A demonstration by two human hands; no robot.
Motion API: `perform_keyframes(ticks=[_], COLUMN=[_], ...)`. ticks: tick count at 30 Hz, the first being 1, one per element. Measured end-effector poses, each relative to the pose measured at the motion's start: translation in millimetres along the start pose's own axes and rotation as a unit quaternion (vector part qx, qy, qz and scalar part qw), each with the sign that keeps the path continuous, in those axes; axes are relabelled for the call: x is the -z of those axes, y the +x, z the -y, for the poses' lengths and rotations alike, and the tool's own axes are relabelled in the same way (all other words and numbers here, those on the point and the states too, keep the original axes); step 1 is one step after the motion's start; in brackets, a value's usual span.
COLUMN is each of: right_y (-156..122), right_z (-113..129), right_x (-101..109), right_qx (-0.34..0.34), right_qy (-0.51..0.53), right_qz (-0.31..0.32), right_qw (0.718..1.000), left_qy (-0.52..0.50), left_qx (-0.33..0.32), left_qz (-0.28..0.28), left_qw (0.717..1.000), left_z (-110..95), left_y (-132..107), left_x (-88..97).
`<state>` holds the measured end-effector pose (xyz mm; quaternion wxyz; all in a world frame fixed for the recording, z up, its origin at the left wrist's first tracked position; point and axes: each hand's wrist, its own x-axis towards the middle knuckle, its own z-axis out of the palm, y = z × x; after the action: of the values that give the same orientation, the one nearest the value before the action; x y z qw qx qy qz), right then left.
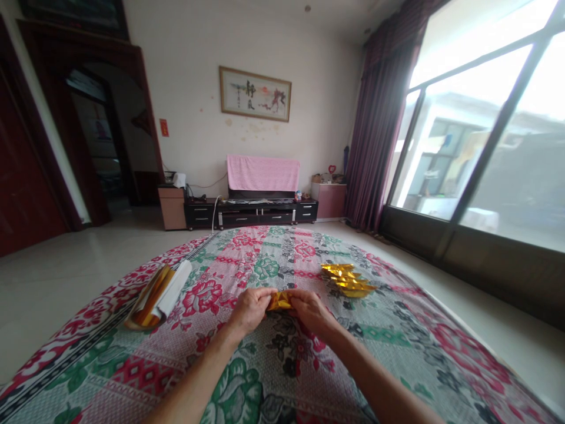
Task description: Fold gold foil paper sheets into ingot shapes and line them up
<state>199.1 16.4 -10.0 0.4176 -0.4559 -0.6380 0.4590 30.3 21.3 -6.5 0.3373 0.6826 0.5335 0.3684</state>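
Observation:
Between my two hands is a small piece of folded gold foil paper point(281, 301), held just above the patterned cloth. My left hand point(251, 308) pinches its left end with thumb and fingers. At the other end, my right hand point(311, 312) grips it the same way. Off to the right lies a group of folded gold paper ingots point(348, 280), nested in a row. On the left a curled stack of gold paper sheets point(158, 294) rests with a white outer side showing.
A floral cloth point(265, 268) covers the broad surface before me. Beyond it stand a black TV cabinet point(256, 215) and a TV under a pink cover point(263, 172). Purple curtains point(375, 135) and large windows line the right side; a doorway is at the left.

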Motion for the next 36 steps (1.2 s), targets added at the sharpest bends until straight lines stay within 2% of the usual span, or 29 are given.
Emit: perform_keyframes(ticks=[14,21,31,36], right_y=[0,-1,-10,-12], right_z=[-2,1,20,27], right_x=[2,-1,4,8], right_qx=[0.016,-0.029,-0.087,-0.103], right_qy=[-0.049,0.050,0.105,0.083], right_qz=[0.001,-0.014,-0.039,-0.025], right_qw=[0.999,0.998,0.990,0.991], left_qy=[0.008,-0.021,-0.009,0.000], left_qx=[-0.018,0.025,0.028,0.045], left_qz=[-0.004,0.013,0.009,-0.009], left_qw=[1.000,0.999,1.000,0.999], left_z=[0,0,-7,-5], left_y=[-1,2,0,1], left_x=[0.3,0.8,7.1,7.5])
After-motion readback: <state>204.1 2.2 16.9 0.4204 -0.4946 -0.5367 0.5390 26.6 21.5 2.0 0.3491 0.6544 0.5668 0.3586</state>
